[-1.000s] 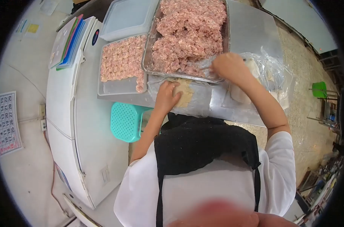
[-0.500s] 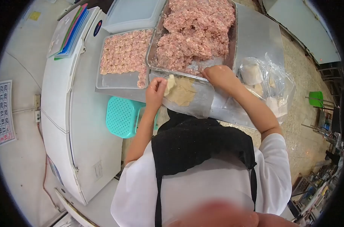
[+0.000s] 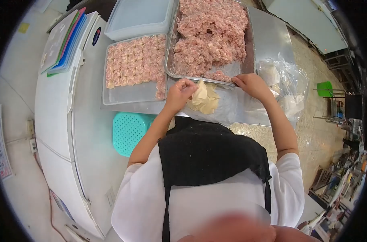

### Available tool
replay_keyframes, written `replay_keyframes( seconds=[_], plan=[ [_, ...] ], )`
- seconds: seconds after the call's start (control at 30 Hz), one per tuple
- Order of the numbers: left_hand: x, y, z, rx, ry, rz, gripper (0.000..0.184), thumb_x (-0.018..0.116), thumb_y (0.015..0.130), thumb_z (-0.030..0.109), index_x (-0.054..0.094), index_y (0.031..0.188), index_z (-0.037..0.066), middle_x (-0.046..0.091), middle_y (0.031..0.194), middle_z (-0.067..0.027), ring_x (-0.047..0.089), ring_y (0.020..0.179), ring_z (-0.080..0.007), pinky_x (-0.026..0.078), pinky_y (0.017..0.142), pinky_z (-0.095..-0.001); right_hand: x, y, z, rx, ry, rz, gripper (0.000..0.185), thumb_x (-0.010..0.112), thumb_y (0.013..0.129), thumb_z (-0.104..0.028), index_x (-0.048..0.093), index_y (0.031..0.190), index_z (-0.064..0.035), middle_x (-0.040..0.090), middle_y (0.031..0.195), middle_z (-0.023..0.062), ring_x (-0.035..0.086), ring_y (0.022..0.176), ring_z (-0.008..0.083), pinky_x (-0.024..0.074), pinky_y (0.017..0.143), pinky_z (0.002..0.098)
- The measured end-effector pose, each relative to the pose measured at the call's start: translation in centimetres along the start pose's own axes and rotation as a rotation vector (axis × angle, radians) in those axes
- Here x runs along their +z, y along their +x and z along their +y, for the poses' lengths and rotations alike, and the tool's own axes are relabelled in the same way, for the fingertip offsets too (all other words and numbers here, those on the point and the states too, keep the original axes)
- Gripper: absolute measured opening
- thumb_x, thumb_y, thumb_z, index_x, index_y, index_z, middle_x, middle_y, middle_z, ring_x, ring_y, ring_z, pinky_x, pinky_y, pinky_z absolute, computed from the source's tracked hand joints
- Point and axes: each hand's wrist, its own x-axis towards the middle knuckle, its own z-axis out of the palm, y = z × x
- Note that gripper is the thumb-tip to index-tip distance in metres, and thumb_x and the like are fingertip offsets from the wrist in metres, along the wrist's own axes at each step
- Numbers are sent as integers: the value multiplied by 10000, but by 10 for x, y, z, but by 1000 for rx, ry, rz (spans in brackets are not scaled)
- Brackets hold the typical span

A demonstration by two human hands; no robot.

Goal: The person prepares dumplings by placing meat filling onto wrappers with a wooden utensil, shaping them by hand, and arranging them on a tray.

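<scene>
Wrapper (image 3: 200, 92), thin and pale, pinched between thumb and fingers of the left hand (image 3: 180, 96), standing up at the left side of a loose wrapper pile (image 3: 209, 101). Pile rests on a plastic sheet (image 3: 228, 108) at the near side of the metal table (image 3: 272, 30). Right hand (image 3: 252, 86): fingers bent at the near right corner of the metal pan (image 3: 251, 54); whether they grasp anything, cannot tell. Pan contents: large mound of ground meat (image 3: 211, 36); small meat clump (image 3: 217, 76) along the near wall, just left of the right fingertips. Left of pan: shallow tray (image 3: 127, 96), rows of small meat-topped pieces (image 3: 131, 60) at its far part and down its right edge. Plastic boxes (image 3: 139, 18) stacked beyond tray. Clear bag (image 3: 288, 74), pale contents, right of right hand. Teal stool (image 3: 129, 133), near left, lower than the table.
</scene>
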Motion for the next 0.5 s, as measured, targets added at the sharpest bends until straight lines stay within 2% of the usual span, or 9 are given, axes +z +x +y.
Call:
replay_keyframes(
  seconds=[0.07, 0.17, 0.27, 0.37, 0.47, 0.5],
  plan=[
    [-12, 11, -5, -107, -316, -10, 125, 667, 895, 174, 629, 904, 55, 632, 844, 15, 567, 695, -64, 460, 592, -225, -1, -2, -6, 52, 332, 23, 413, 508, 962, -392, 686, 893, -26, 627, 696, 171, 623, 679, 291, 479, 661, 401],
    [-7, 12, 12, -111, -535, -25, 125, 658, 905, 169, 638, 920, 47, 636, 859, 3, 582, 737, -64, 480, 632, -222, -5, 2, -32, 175, 559, 60, 383, 554, 950, -376, 676, 935, -13, 593, 682, 95, 547, 659, 172, 445, 633, 346],
    [10, 12, 26, -60, -493, -64, 123, 648, 912, 155, 631, 945, 38, 635, 861, -10, 602, 772, -82, 508, 676, -234, 28, 9, -56, 7, 742, 258, 366, 618, 915, -372, 655, 917, -8, 541, 683, 18, 476, 656, 103, 406, 591, 304],
    [12, 20, 14, 8, -365, -190, 150, 620, 929, 147, 619, 1020, 27, 633, 904, -25, 620, 799, -99, 531, 713, -254, 40, 6, -82, 153, 732, 182, 335, 674, 866, -342, 641, 891, -10, 495, 680, -25, 433, 641, 80, 368, 564, 278],
    [1, 23, 22, -130, -501, -177, 209, 557, 961, 148, 570, 1125, 20, 635, 1056, -72, 615, 1001, -168, 509, 874, -304, 58, 1, -69, 158, 892, 202, 286, 684, 858, -291, 612, 847, -15, 469, 690, -71, 384, 629, 50, 309, 534, 251],
    [-3, 23, 25, -103, -610, -189, 210, 546, 963, 145, 564, 1132, 21, 630, 1077, -78, 611, 1027, -183, 507, 888, -314, 60, -3, -65, 162, 878, 226, 274, 682, 856, -279, 612, 852, -14, 471, 690, -70, 386, 630, 49, 310, 536, 250]
  ],
)
